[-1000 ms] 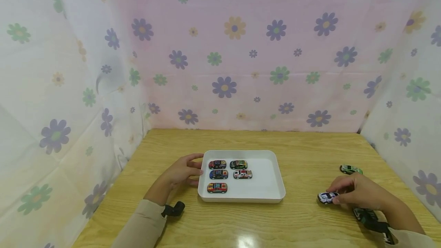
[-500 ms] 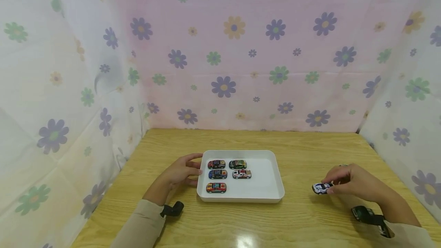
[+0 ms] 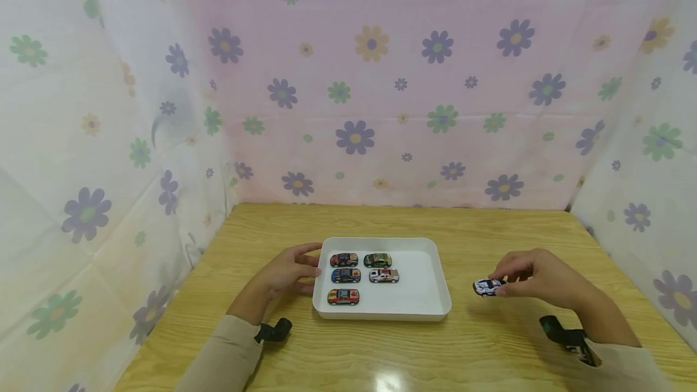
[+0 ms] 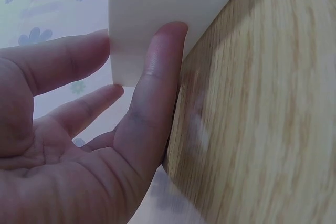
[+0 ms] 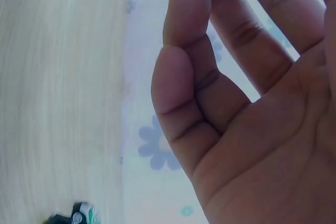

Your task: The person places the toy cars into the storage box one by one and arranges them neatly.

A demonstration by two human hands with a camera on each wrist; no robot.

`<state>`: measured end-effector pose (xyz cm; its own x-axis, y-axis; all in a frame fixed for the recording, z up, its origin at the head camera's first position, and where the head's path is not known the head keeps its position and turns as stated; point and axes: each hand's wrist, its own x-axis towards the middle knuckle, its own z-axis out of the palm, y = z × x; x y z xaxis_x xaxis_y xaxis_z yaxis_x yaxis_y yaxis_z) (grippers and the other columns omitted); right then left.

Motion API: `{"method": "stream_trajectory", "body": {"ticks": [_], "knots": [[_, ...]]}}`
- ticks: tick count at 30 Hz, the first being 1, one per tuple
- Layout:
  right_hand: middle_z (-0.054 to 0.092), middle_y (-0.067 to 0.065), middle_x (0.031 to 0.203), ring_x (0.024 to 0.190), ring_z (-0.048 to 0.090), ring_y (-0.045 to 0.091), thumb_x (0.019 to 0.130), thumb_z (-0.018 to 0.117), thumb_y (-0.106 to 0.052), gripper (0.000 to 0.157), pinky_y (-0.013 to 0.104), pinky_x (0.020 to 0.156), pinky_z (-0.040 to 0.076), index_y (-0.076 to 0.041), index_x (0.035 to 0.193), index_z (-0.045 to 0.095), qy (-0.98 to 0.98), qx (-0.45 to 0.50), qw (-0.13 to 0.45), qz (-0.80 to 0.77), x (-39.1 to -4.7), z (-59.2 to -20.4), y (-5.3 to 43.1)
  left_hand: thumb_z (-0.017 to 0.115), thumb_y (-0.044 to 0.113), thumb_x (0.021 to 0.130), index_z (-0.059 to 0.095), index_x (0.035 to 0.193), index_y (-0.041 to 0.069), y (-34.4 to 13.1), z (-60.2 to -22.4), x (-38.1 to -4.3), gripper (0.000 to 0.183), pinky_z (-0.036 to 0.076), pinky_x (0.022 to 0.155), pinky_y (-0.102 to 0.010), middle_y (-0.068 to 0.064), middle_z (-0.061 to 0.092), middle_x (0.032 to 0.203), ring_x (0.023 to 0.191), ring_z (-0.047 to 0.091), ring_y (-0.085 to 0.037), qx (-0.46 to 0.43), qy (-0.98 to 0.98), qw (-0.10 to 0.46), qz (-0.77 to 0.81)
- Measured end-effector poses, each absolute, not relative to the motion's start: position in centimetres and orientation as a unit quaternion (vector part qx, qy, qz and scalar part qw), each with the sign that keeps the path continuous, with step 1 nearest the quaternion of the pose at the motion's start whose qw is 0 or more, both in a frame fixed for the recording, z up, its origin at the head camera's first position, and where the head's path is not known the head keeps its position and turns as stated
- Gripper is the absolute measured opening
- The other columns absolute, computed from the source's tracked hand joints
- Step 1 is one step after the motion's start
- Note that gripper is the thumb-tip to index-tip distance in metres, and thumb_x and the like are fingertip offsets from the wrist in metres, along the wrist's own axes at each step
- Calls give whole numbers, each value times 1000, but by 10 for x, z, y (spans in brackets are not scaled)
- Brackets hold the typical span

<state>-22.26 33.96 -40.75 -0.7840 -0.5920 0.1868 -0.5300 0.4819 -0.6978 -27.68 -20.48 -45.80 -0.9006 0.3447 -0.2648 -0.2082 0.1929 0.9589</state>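
A white toy car with dark markings (image 3: 488,287) is pinched between the thumb and fingers of my right hand (image 3: 536,280), to the right of the tray in the head view. My left hand (image 3: 288,271) rests its thumb and fingertips against the left wall of the white tray (image 3: 419,286). In the left wrist view the thumb (image 4: 167,51) lies straight along the tray wall (image 4: 142,9). Inside the tray stand several toy cars, among them a red and yellow one (image 3: 343,296), a blue one (image 3: 345,275) and a white and red one (image 3: 383,275).
The wooden table (image 3: 348,356) is bordered by flowered cloth (image 3: 403,138) at the back and sides. A dark and green toy car (image 5: 86,213) shows at the bottom of the right wrist view. The tray's right half is bare.
My right hand has carried the white toy car left and away from me, closer to the tray. The left hand and the tray have stayed in place.
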Motion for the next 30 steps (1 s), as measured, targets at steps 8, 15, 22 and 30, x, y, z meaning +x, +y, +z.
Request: {"method": "stream_trajectory", "body": {"ticks": [8,15,22,30], "knots": [[75,-3,104,79,69,12,90,81,-19,19,28,65,59,-20,109,81,857,-331,32,-393,-226,-401,316,70,2,96,40,159,16,-204,-458,-276,72,64,83,-48,-24,54,141,112,68,-32,40,742,216,634],[76,-5,102,81,71,13,90,82,-25,18,29,71,61,-23,107,81,857,-334,42,-389,-233,-400,295,69,2,96,40,160,16,-204,-458,-277,72,64,82,-48,-25,55,141,112,68,-32,41,746,214,629],[76,-6,100,80,71,13,88,83,-29,18,30,73,61,-23,105,82,855,-339,48,-390,-241,-401,276,70,2,96,37,161,15,-205,-457,-277,73,64,84,-49,-26,53,142,111,68,-30,46,738,221,636],[75,-6,100,79,69,13,86,85,-31,20,30,67,59,-25,105,83,854,-336,52,-393,-250,-405,258,69,2,96,38,160,16,-204,-456,-276,73,64,84,-49,-26,53,143,111,68,-31,40,735,222,639]]}}
